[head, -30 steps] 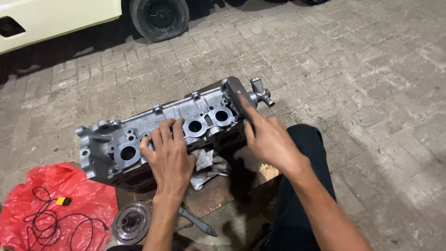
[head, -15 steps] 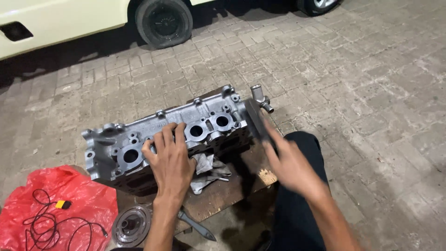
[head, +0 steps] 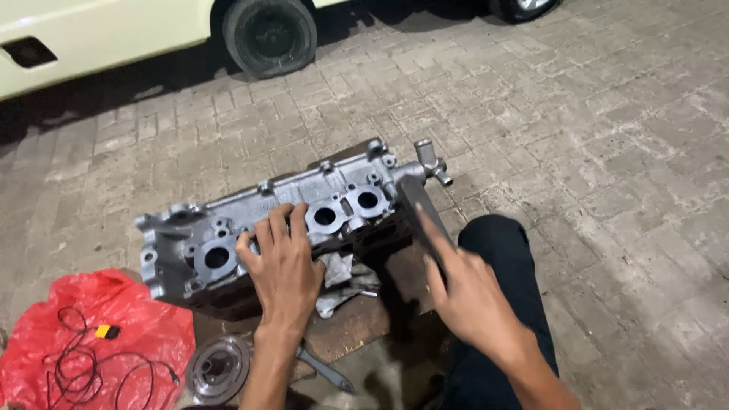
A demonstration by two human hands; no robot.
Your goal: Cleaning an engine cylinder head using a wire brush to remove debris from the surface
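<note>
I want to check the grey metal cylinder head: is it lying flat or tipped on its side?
Tipped: the grey metal cylinder head stands on its long edge, round ports facing the camera, left hand on it.

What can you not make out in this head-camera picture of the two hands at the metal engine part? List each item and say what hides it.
- Right hand: blurred; whether it grips the dark flat tool is unclear.
- Middle port of the cylinder head: covered by the left hand.
- Rag and wooden board: partly behind the left hand.
- Red plastic bag with cable: cut off by the left and bottom edges.
- Car: cut off by the top edge.
</note>
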